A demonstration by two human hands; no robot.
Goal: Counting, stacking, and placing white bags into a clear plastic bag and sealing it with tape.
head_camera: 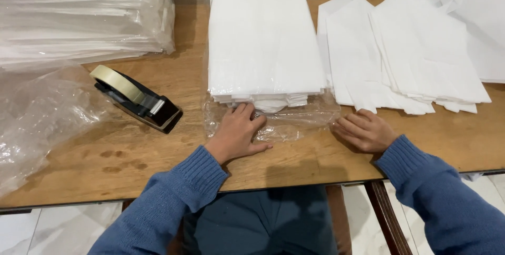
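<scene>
Wooden surface (131, 165), brown, edge toward the viewer. At its middle, the landmark: a stack of white folded sheets (263, 39) inside a clear plastic bag (294, 121), the bag's loose open end spilling toward the near edge. Right of the stack, loose fanned white sheets (415, 50), not bagged, overlapping. Far left of the stack, a pile of bagged packs (79, 13); below that pile, crumpled clear plastic (37, 123). Between crumpled plastic and stack, a black tape dispenser (139, 100) with a pale roll, angled. Just in front of the stack, left hand (238, 131) — palm down, fingers spread flat on the bag's loose end, closed on nothing. At the stack's near right corner, right hand (365, 130), flat too, fingertips at the bag's edge — touching it or only just beside, hard to say. Both hands apart, blue knitted sleeves behind.
</scene>
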